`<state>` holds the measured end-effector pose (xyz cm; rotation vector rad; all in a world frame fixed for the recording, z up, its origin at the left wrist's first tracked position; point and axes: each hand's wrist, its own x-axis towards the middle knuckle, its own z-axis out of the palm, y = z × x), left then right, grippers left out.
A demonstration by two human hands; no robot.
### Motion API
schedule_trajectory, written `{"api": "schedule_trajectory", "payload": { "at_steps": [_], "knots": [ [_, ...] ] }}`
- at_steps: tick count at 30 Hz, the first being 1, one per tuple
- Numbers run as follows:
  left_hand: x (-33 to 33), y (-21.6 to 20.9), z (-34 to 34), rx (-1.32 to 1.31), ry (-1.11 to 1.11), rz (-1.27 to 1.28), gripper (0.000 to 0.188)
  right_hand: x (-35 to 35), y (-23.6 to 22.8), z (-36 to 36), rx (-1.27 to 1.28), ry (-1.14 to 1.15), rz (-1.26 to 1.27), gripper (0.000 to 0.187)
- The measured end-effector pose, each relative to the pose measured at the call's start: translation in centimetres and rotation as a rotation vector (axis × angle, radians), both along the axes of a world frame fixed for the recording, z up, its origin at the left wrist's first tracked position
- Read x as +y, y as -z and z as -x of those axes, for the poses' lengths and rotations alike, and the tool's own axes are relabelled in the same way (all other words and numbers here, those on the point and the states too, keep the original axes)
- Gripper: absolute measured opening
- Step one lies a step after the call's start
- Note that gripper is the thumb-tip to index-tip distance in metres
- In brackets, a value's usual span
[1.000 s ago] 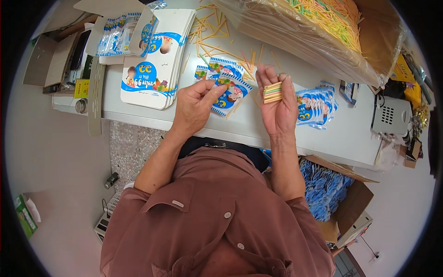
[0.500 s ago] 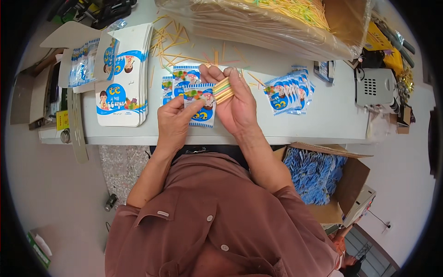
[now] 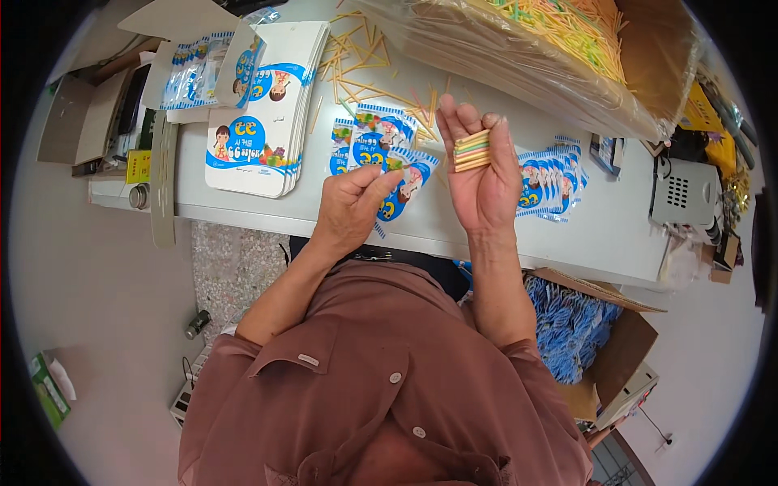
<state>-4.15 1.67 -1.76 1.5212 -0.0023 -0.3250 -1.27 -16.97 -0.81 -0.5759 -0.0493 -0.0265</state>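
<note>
My left hand (image 3: pixel 350 207) pinches a small blue and white printed packet (image 3: pixel 411 180) between thumb and fingers; it tilts over the table. To its right my right hand (image 3: pixel 486 182), palm up, keeps a short bundle of thin pastel sticks (image 3: pixel 472 151) between thumb and fingers, apart from the packet. The sticks are yellow, green and pinkish. Just beyond the held packet lie more such packets (image 3: pixel 381 128), partly overlapping. Another fanned row of packets (image 3: pixel 531 185) is on the table right of my right hand, which partly covers it.
Loose sticks (image 3: pixel 356 61) are scattered at the back. A plastic-lined carton (image 3: pixel 519 77) full of sticks stands far right. At left are stacked flat printed cartons (image 3: pixel 263 101) and an open box of packets (image 3: pixel 194 77). A cardboard box (image 3: pixel 620 344) of blue packets sits below the table's right side.
My hands have moved apart: the right one, with the stick bundle, is away from the packet in my left hand. That packet has turned to a slant. The whole view has also shifted.
</note>
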Motion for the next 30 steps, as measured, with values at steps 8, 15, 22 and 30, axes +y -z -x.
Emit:
{"api": "schedule_trajectory", "payload": {
  "at_steps": [8, 15, 22, 30],
  "knots": [
    [0.4, -0.2, 0.0, -0.16, 0.159, -0.038, 0.016, 1.4, -1.0, 0.0, -0.019, 0.018, 0.055, 0.027],
    [0.4, -0.3, -0.1, -0.152, 0.173, -0.055, 0.017, 2.0, -1.1, 0.4, -0.007, 0.015, 0.132, 0.025],
    [0.5, 0.3, 0.1, -0.072, 0.137, -0.006, 0.019, 2.4, -1.0, 1.1, 0.014, -0.016, 0.158, 0.026],
    [0.2, 0.3, 0.3, -0.07, 0.111, -0.013, 0.019, 2.4, -1.0, 2.1, 0.179, -0.069, 0.333, 0.024]
  ]
}}
